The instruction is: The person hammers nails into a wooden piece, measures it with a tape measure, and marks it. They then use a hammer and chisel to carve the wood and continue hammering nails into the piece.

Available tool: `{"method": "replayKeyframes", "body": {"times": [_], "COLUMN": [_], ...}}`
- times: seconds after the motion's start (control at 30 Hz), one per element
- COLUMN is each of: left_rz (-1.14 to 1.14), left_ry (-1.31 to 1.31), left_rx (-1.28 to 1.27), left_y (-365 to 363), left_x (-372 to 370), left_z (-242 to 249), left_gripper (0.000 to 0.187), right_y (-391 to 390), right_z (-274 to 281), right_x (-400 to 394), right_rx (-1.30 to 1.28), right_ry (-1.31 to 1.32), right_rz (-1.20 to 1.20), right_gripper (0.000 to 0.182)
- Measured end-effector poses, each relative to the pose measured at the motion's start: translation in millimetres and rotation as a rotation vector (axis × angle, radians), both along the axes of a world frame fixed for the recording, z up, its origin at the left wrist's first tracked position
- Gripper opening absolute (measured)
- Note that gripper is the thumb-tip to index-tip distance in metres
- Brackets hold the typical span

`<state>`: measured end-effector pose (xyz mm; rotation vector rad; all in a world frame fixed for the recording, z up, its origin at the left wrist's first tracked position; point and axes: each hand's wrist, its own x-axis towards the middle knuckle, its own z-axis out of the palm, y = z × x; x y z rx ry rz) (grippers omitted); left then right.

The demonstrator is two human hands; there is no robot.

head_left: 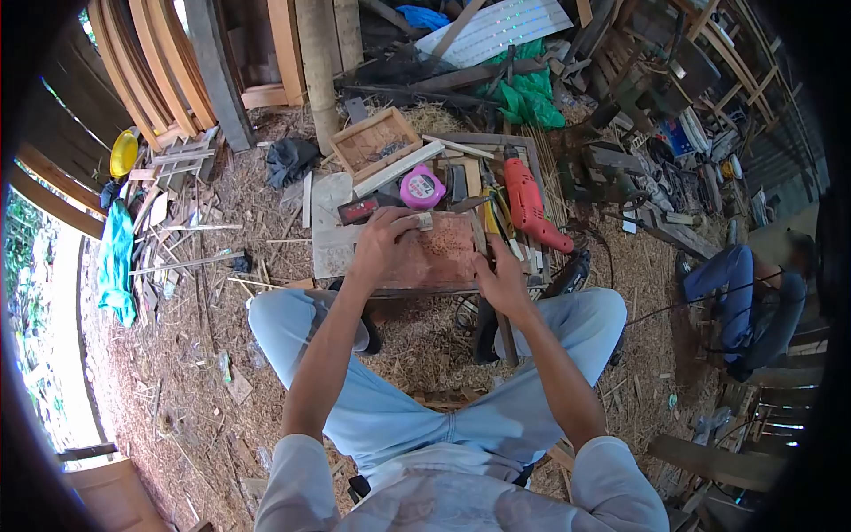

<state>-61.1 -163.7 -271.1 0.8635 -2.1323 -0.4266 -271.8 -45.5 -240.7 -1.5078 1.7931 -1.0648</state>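
Across the low bench in front of my knees lies a reddish-brown board (pixel 434 257) with small shavings on it. My left hand (pixel 386 238) rests at its left side, with the fingers closed on a small pale block (pixel 425 221) near the board's top edge. At the board's right edge, my right hand (pixel 502 277) is wrapped round a thin wooden strip (pixel 479 238). Above the board are a pink tape measure (pixel 422 187) and a dark red tool (pixel 357 209). Pliers with yellow handles (pixel 499 215) lie to the right.
A red drill (pixel 532 202) lies at the bench's right side. Behind stands a wooden tray (pixel 376 144) holding small metal pieces. Shavings and offcuts cover the floor. Another person (pixel 749 293) sits at the far right. A yellow helmet-like object (pixel 124 153) is at the left.
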Motion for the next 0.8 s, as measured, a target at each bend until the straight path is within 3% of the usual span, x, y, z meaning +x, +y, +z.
{"method": "replayKeyframes", "body": {"times": [0.27,0.5,0.7,0.8], "left_rz": [0.074,0.072,0.100,0.103], "left_ry": [-0.062,-0.061,-0.069,-0.051], "left_rx": [-0.031,-0.040,-0.056,-0.067], "left_y": [-1,-1,9,11], "left_x": [-6,-6,-9,-9], "left_z": [4,1,8,4], "left_gripper": [0.012,0.020,0.028,0.027], "right_y": [13,12,20,20], "right_z": [-5,-12,23,28], "right_x": [0,-6,10,17], "right_rx": [0.122,0.182,0.003,-0.001], "right_ry": [-0.010,0.019,-0.146,-0.058], "right_rz": [0.013,0.006,0.017,0.053], "right_gripper": [0.030,0.032,0.037,0.033]}}
